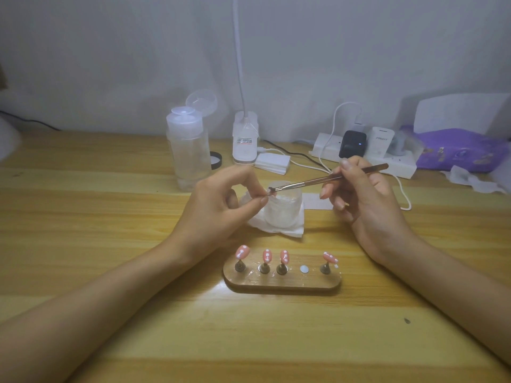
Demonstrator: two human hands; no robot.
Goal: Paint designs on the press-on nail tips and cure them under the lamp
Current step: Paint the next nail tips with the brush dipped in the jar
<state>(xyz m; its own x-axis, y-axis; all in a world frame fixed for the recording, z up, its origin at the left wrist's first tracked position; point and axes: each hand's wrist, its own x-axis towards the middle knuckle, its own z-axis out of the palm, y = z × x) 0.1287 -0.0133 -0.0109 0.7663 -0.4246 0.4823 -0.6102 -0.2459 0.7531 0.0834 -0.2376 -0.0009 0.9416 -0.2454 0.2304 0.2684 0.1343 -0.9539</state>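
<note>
A wooden holder (282,283) lies near the table's front with several pink, white-dotted nail tips (284,257) on small metal stands; one slot shows only a bare white disc (304,269). Above and behind it, my left hand (221,205) pinches a small stand with a nail tip (269,192) between thumb and fingertips. My right hand (367,200) grips a thin metallic brush (331,178), and its dark tip touches the pinched nail tip. Both hands hover over a frosted jar (282,211).
The jar stands on a white wipe (287,230). A clear pump bottle (189,150) stands back left. A white clip lamp (244,142), cotton pads (272,161), a power strip with chargers (365,153) and a purple pack (461,150) line the back.
</note>
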